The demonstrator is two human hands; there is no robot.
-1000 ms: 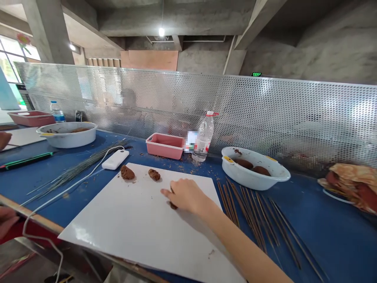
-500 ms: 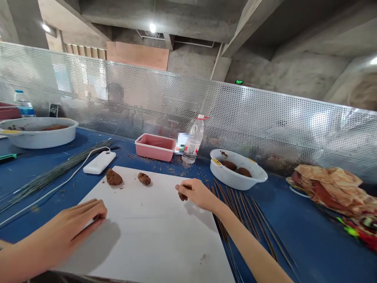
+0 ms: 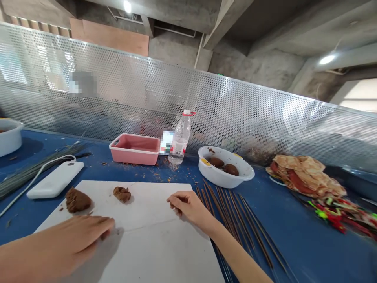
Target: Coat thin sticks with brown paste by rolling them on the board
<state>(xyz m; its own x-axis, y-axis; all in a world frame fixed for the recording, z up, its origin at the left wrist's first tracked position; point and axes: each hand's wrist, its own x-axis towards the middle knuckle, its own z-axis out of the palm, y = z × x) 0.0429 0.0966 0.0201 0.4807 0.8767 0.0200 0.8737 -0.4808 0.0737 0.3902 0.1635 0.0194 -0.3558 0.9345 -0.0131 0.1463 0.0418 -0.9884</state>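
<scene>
My left hand hovers over the left side of a white board, fingers together and loosely bent, holding nothing that I can see. Just beyond it lies a larger brown clay lump. A smaller, rougher clay lump rests farther right on the same board. My right hand is near the board's right edge, its fingers curled round a bit of brown clay that is mostly hidden.
Thin brown sticks lie right of the board. Behind stand a pink planter box, a water bottle and a white basin with clay. A white power bank is at left, crumpled brown paper at right.
The view has swung right and closer to the board. My left hand has come nearer the larger clay lump. The clay under my right hand shows less than before.
</scene>
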